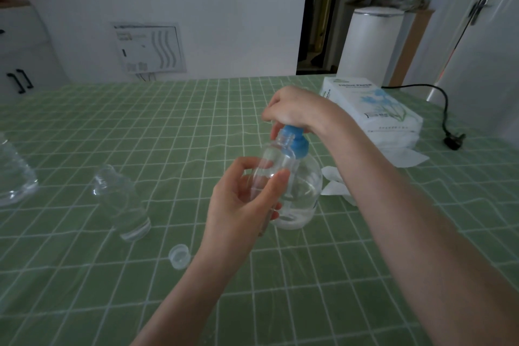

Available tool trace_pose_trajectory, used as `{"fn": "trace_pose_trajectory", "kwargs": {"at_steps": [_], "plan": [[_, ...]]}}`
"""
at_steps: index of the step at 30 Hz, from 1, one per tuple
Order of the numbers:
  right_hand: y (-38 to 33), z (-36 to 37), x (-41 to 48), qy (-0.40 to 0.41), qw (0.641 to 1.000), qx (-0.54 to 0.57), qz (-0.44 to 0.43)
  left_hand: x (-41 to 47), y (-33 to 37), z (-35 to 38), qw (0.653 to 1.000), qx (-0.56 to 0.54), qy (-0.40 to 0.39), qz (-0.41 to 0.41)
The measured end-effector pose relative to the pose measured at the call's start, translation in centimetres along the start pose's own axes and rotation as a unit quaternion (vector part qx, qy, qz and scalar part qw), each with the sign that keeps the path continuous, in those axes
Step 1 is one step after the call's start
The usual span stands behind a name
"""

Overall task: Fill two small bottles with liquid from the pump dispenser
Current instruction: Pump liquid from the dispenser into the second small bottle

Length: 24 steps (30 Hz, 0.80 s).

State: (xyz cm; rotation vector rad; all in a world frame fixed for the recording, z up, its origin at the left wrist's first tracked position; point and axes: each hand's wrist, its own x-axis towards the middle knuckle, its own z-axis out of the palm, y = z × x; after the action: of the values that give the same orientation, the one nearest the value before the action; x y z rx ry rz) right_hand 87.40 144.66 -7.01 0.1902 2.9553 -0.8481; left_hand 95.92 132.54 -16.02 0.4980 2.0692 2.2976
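Left hand (238,205) grips the bottle (276,157), mouth up against the pump (296,143) of the dispenser (307,185), right hand (292,108) curled over it; let that mouth drift and a squirt could miss onto the cloth (309,289).

Mid counter (309,275), pump dispenser (303,188); just before it, small bottle (268,166) in left hand (238,205). To the left, second small bottle (120,202); cap (179,255) nearer. Behind right, tissue pack (373,115).

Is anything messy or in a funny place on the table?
A little clear cap lies loose on the green tablecloth, off any bottle. Crumpled white tissue sits beside the pump dispenser. Nothing looks broken.
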Motion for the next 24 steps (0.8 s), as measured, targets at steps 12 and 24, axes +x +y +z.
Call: {"fn": "trace_pose_trajectory", "kwargs": {"at_steps": [12, 24], "plan": [[0.4, 0.9, 0.1, -0.009, 1.0, 0.007, -0.001, -0.1, -0.3, -0.3, 1.0, 0.026, 0.005, 0.009], [-0.1, -0.1, 0.2, -0.001, 1.0, -0.003, -0.005, 0.3, -0.2, -0.2, 1.0, 0.013, 0.008, 0.014]]}}
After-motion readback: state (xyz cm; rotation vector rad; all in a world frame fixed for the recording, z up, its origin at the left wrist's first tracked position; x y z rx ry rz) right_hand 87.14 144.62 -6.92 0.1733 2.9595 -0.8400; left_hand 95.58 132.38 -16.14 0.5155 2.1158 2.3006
